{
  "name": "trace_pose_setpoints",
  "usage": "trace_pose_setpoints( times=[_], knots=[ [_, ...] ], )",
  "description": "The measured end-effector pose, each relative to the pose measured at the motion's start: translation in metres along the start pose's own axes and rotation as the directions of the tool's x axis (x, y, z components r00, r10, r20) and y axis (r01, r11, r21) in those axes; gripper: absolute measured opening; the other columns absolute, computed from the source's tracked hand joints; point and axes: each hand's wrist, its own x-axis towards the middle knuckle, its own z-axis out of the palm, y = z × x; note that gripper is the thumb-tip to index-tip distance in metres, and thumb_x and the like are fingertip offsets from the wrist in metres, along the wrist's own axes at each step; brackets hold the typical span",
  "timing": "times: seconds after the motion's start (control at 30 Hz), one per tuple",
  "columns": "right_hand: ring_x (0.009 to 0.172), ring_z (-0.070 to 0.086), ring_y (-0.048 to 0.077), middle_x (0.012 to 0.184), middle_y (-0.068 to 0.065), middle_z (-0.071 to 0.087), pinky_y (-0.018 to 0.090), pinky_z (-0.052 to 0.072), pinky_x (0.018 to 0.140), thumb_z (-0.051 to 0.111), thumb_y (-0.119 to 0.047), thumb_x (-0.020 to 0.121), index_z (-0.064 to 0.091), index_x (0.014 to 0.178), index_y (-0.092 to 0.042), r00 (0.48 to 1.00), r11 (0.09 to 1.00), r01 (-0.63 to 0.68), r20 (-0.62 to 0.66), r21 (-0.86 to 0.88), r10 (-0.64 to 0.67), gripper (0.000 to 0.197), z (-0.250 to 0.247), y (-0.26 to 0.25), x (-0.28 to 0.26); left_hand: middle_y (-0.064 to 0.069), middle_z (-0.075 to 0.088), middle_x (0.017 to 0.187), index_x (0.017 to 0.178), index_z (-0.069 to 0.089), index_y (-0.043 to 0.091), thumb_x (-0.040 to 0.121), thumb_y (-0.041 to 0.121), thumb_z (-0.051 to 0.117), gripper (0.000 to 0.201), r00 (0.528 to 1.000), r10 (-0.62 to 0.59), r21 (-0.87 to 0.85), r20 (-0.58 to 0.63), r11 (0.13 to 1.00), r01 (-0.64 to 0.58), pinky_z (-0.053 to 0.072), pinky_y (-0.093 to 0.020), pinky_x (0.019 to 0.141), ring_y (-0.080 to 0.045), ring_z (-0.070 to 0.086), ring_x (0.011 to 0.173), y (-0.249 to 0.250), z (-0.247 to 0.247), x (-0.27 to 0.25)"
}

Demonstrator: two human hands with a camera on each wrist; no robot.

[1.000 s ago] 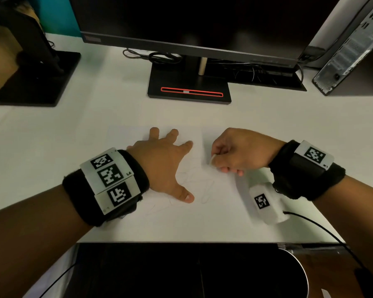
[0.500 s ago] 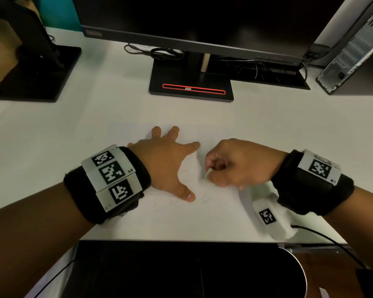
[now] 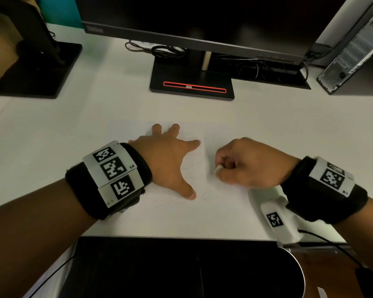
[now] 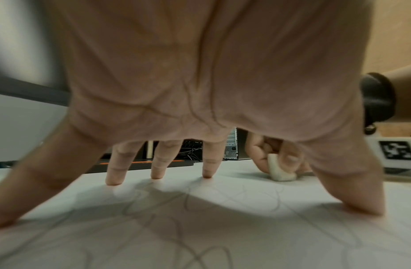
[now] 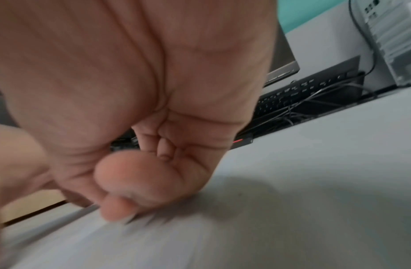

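- Head view: the left hand (image 3: 168, 160) is set palm down on the sheet of paper (image 3: 181, 218). Its fingers are straight and spread wide, gripping nothing, and they press the sheet onto the white desk (image 3: 52, 136). At its 3 o'clock, near but apart, the right hand (image 3: 250, 164) is curled almost into a fist, pinching a small white eraser (image 3: 217, 169). The eraser shows at that hand's 9 o'clock edge, tip down on the sheet among faint pencil scribbles (image 3: 192, 166). A white tagged block (image 3: 278, 220) lies at 5 o'clock of the right hand. A monitor stand (image 3: 192, 82) stands at 12 o'clock.
- Left wrist view: the fingertips (image 4: 114, 180) and thumb of the left hand (image 4: 199, 72) bear on the sheet of paper (image 4: 222, 227), with the palm arched above it. At 3 o'clock of the fingertips the eraser (image 4: 279, 172) stands on the sheet, clamped between the thumb and fingers of the right hand (image 4: 259, 154).
- Right wrist view (blurred): the right hand (image 5: 130, 91) has its fingers folded tight into the palm, and the eraser is hidden behind them. A keyboard (image 5: 303, 94) lies at 2 o'clock.
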Motion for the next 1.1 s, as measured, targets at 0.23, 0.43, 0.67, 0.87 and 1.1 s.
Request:
trace_pose_setpoints(
  times=[0.23,0.43,0.67,0.87,1.1],
  knots=[
    [0.044,0.054,0.002,0.057,-0.006,0.065,0.014,0.042,0.049,0.065,-0.020,0.089,0.069,0.077,-0.013,0.999,1.000,-0.015,-0.045,-0.004,0.014,0.015,-0.002,0.005,0.000,0.005,-0.011,0.166,0.151,0.000,0.057,0.054,0.084,0.073,0.125,1.000,0.001,0.008,-0.017,1.000,-0.001,0.035,-0.062,0.109,-0.034,-0.009,0.151,0.001,0.000,0.000],
    [0.048,0.053,0.003,0.057,-0.006,0.065,0.019,0.045,0.054,0.065,-0.023,0.089,0.068,0.075,-0.014,1.000,1.000,0.014,0.017,-0.027,-0.013,0.016,0.002,0.001,0.002,0.005,-0.010,0.166,0.151,0.000,0.057,0.052,0.085,0.073,0.126,1.000,0.001,0.008,-0.023,1.000,-0.001,0.036,-0.061,0.109,-0.033,-0.008,0.151,0.001,0.000,0.001],
    [0.047,0.055,0.001,0.056,-0.010,0.064,0.015,0.043,0.052,0.065,-0.021,0.091,0.068,0.077,-0.015,0.992,0.998,0.061,0.110,-0.020,-0.058,0.015,0.005,-0.009,0.001,0.006,-0.009,0.166,0.150,0.000,0.058,0.051,0.085,0.073,0.125,1.000,0.001,0.007,-0.030,1.000,0.000,0.038,-0.060,0.108,-0.033,-0.006,0.151,0.002,0.001,0.000],
    [0.051,0.051,0.008,0.056,-0.005,0.062,0.018,0.041,0.054,0.065,-0.023,0.088,0.065,0.075,-0.012,0.996,0.994,0.084,-0.025,-0.076,-0.086,0.018,0.007,-0.010,0.012,0.005,-0.009,0.166,0.150,0.000,0.057,0.054,0.083,0.073,0.124,1.000,0.001,0.003,-0.022,1.000,-0.001,0.038,-0.059,0.108,-0.033,-0.007,0.151,0.002,0.001,-0.001],
    [0.049,0.051,0.006,0.058,-0.002,0.065,0.022,0.044,0.055,0.066,-0.023,0.088,0.066,0.075,-0.012,0.998,0.997,0.045,-0.036,-0.063,-0.048,0.016,0.002,-0.004,0.013,0.003,-0.008,0.166,0.151,0.000,0.056,0.054,0.083,0.074,0.125,1.000,0.002,0.006,-0.023,1.000,-0.002,0.037,-0.060,0.109,-0.034,-0.006,0.151,0.002,0.000,-0.001]
  ],
)
